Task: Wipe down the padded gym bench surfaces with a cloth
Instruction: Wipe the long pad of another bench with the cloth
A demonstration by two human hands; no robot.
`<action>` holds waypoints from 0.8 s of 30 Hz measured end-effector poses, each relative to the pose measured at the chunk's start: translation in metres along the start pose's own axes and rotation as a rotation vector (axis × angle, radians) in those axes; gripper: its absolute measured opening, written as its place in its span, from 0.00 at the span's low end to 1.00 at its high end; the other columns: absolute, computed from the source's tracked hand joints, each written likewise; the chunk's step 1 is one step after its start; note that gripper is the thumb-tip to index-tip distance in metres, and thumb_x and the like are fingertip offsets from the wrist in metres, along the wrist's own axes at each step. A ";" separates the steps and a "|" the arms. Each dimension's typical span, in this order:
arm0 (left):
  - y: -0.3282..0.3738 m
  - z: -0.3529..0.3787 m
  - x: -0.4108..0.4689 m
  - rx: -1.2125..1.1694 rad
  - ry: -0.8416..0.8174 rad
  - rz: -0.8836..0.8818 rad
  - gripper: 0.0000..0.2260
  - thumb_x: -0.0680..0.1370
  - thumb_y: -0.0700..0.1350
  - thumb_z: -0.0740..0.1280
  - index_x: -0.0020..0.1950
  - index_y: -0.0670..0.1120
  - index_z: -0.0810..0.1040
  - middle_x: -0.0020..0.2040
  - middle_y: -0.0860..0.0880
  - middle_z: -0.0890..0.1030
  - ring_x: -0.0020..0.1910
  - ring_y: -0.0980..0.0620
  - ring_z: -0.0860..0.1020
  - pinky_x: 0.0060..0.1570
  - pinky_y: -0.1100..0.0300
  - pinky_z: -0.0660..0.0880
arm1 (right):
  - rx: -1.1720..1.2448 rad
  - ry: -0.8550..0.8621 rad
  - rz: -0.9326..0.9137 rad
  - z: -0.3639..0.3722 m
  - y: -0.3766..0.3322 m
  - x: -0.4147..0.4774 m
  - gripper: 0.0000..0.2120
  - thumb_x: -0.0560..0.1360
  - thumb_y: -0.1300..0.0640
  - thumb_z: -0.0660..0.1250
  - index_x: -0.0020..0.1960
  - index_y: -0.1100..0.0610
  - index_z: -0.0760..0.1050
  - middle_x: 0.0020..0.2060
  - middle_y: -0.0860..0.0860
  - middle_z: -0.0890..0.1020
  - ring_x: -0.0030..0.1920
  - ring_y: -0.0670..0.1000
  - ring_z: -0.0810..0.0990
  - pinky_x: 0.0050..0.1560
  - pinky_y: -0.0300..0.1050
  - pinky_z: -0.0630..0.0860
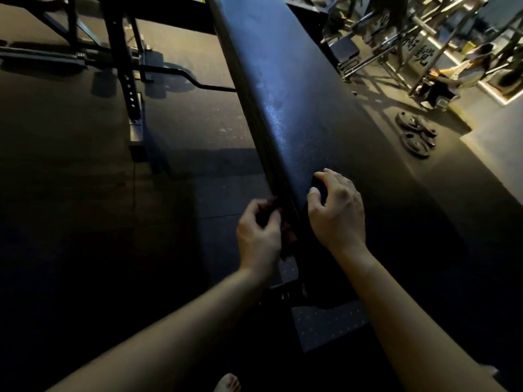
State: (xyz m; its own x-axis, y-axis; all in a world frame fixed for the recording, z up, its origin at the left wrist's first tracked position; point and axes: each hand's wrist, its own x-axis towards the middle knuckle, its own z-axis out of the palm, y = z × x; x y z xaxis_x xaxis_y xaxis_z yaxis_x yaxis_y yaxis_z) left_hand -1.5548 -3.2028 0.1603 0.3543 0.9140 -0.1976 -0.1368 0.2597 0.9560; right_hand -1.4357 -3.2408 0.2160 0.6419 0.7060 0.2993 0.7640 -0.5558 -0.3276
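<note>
bench pad (297,89), black, pebbled, streaky

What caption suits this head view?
Left hand rubs a dark cloth along the bench pad edge; right hand rests on top.

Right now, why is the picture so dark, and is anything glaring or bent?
Head view: dim overall; a bluish sheen glares on the bench pad; the cloth by the left hand is lost in shadow, as is whatever sits under the right hand; the wide lens bends straight edges; bright strip lights show far right.
</note>
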 end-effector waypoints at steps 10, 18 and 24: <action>0.007 -0.007 -0.002 0.015 -0.097 0.029 0.07 0.80 0.36 0.70 0.46 0.48 0.81 0.38 0.50 0.83 0.34 0.60 0.81 0.32 0.64 0.78 | 0.002 0.009 0.006 -0.002 -0.002 -0.001 0.23 0.75 0.50 0.59 0.65 0.57 0.79 0.67 0.54 0.79 0.69 0.53 0.74 0.70 0.52 0.68; 0.011 -0.001 0.040 0.055 -0.004 0.036 0.10 0.80 0.39 0.70 0.42 0.52 0.79 0.36 0.52 0.82 0.34 0.54 0.81 0.35 0.51 0.80 | -0.013 0.003 0.017 -0.001 -0.001 0.000 0.22 0.75 0.50 0.59 0.65 0.56 0.79 0.67 0.53 0.79 0.69 0.52 0.74 0.69 0.51 0.68; 0.002 -0.017 -0.015 0.056 -0.233 0.017 0.09 0.80 0.38 0.70 0.46 0.53 0.81 0.39 0.50 0.84 0.37 0.53 0.83 0.35 0.54 0.82 | -0.010 0.011 0.020 0.001 0.001 0.000 0.21 0.75 0.50 0.60 0.64 0.56 0.79 0.66 0.53 0.79 0.69 0.52 0.75 0.69 0.50 0.67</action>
State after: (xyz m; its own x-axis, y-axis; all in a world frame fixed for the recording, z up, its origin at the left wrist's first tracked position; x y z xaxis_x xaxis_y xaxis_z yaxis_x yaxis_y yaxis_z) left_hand -1.5759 -3.2112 0.1619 0.5575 0.8197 -0.1316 -0.0959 0.2211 0.9705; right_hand -1.4348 -3.2405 0.2151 0.6580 0.6898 0.3020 0.7513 -0.5744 -0.3250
